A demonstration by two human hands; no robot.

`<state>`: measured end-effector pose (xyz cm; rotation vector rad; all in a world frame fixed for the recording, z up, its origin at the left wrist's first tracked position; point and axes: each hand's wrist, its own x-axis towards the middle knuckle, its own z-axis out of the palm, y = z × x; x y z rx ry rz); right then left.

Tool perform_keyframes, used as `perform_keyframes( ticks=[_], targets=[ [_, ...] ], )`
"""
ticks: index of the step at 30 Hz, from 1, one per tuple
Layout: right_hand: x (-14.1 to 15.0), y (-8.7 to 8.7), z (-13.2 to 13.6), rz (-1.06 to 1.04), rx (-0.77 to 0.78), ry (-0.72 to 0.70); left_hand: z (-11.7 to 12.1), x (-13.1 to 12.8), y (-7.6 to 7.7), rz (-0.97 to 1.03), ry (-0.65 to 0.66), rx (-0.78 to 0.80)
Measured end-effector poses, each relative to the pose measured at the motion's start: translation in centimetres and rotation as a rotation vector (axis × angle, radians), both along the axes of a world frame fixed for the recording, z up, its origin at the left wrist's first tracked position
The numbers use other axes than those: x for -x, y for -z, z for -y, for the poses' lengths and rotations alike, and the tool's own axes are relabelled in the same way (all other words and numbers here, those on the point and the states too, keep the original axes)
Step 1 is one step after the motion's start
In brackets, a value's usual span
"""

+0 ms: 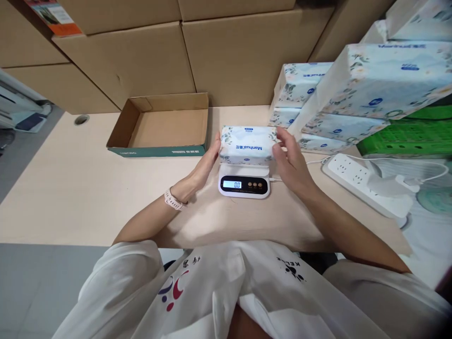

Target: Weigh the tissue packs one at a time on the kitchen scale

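Observation:
A white-and-blue pack of tissues (247,146) with a floral print is between my two hands, over the digital kitchen scale (245,187). The scale's lit display reads 0.0, and the pack hides most of its platform. Against the pack's left end lies my left hand (203,167), its fingers partly hidden behind the pack. My right hand (291,157) grips the opposite end, thumb on the near side and fingers bent at the corner. Whether the pack rests on the platform or hovers just above it, I cannot tell.
An open shallow cardboard box (169,151) sits left of the scale. Stacked tissue packs (374,89) stand at the right, by a green crate (399,136). A white power strip (367,183) with cables lies at the right edge. Large cartons (243,61) line the back.

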<state>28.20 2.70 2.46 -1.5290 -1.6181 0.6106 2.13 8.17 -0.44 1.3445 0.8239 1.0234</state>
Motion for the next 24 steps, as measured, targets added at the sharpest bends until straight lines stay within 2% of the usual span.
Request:
perform_keyframes(
  ticks=[3,6,11,13,18,24],
  targets=[
    [-0.1,2.1,1.3,-0.06,-0.295,0.12,1.8,1.5,0.7,-0.017,-0.154,0.012],
    [-0.1,4.0,2.4,-0.064,-0.564,0.189,3.7,2.3,1.4,0.032,-0.313,-0.155],
    [-0.8,5.4,1.8,0.034,-0.903,0.236,4.9,1.9,2.0,0.085,-0.326,-0.338],
    [-1.3,5.6,1.3,0.037,-0.948,0.257,4.9,1.7,2.0,0.093,-0.311,-0.362],
    [-2.3,6.2,1.0,0.045,-0.924,0.313,4.8,1.8,1.8,0.101,-0.307,-0.376],
    [-3.0,6.7,0.7,0.06,-0.935,0.309,4.8,2.1,1.7,0.098,-0.314,-0.369]
  ],
)
